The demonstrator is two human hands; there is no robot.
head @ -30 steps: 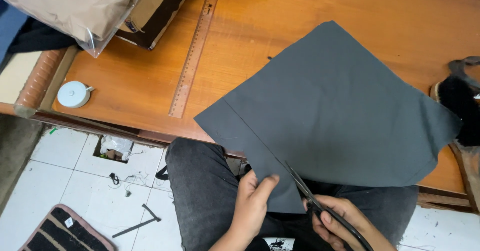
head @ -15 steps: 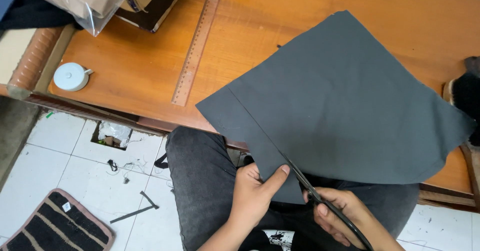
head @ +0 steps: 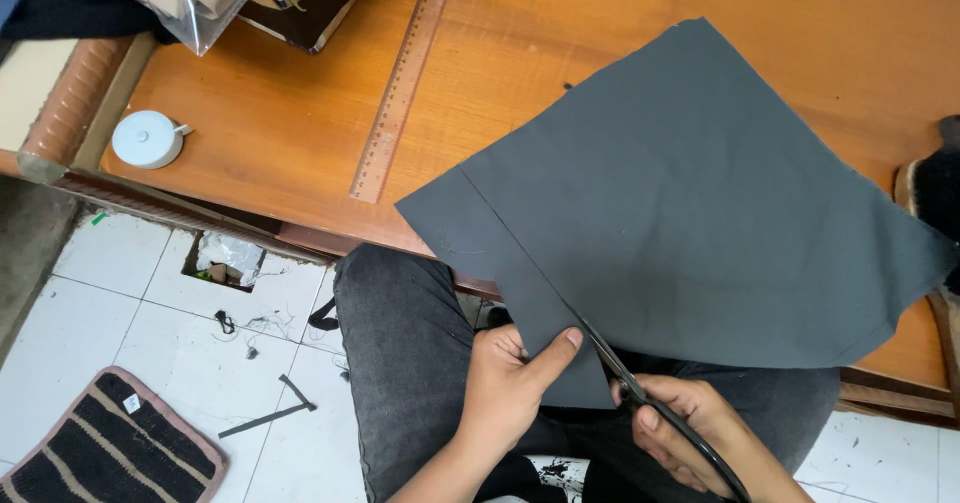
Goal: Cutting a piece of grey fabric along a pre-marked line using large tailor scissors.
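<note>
The scissors (head: 640, 403) have been advanced slightly along the marked line since the earlier frame. The grey fabric (head: 680, 203), overhanging the table's (head: 300, 113) near edge, is pinched by the left hand (head: 515, 383). The scissor handles are gripped by the right hand (head: 690, 428).

1. The left hand (head: 510, 388) is bare, without a glove, a ring or a watch.
2. The right hand (head: 690, 428) is bare too, and no sleeve shows at its wrist.
3. Both forearms are uncovered as far as they are visible.
4. The legs wear dark grey jeans (head: 405, 363) of a washed, slightly faded cloth with a visible side seam.
</note>
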